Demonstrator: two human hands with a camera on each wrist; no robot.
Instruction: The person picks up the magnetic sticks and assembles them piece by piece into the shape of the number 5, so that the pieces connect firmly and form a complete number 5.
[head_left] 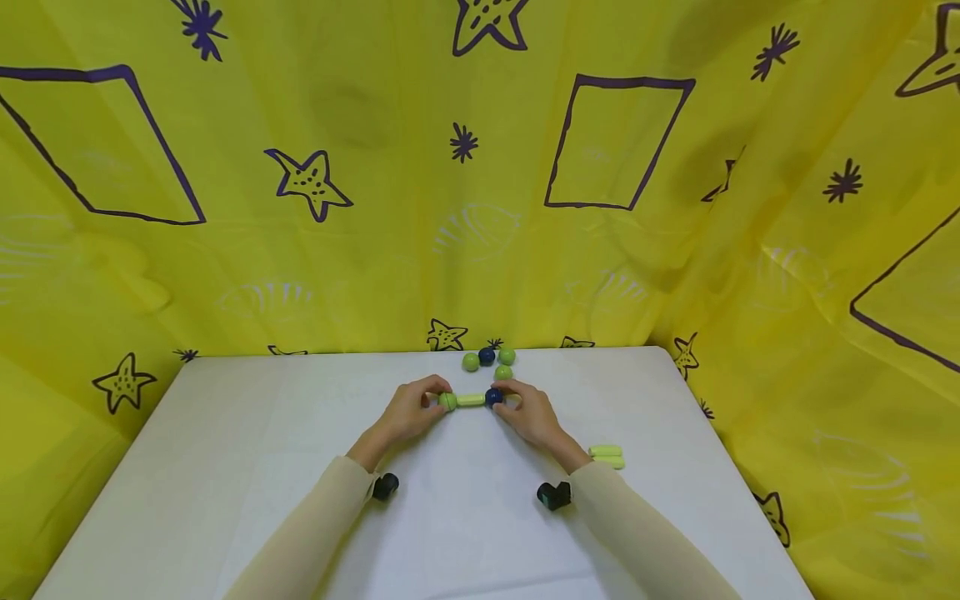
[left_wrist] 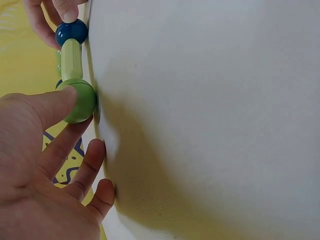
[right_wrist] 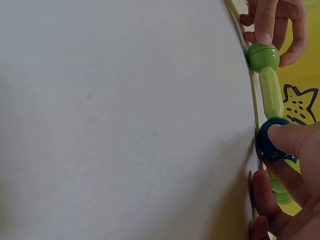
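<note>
Thumb and fingers of my left hand [head_left: 408, 408] pinch a green ball [left_wrist: 82, 102] that has a seam around it. A pale green ridged rod [right_wrist: 271, 92] runs from this ball to a dark blue ball [head_left: 493, 397], its ends against both. My right hand [head_left: 534, 414] pinches the blue ball between thumb and fingers. Ball, rod and ball form one straight line, level across the white table in the head view. In the left wrist view, the other fingers of the left hand are spread beside the tabletop.
Just beyond the hands sit several loose balls: a green ball [head_left: 470, 362], another dark blue ball [head_left: 487, 357] and more green ones. Two pale green rods [head_left: 606, 457] lie side by side near the right forearm. A yellow patterned curtain [head_left: 390, 275] borders the white table [head_left: 262, 433].
</note>
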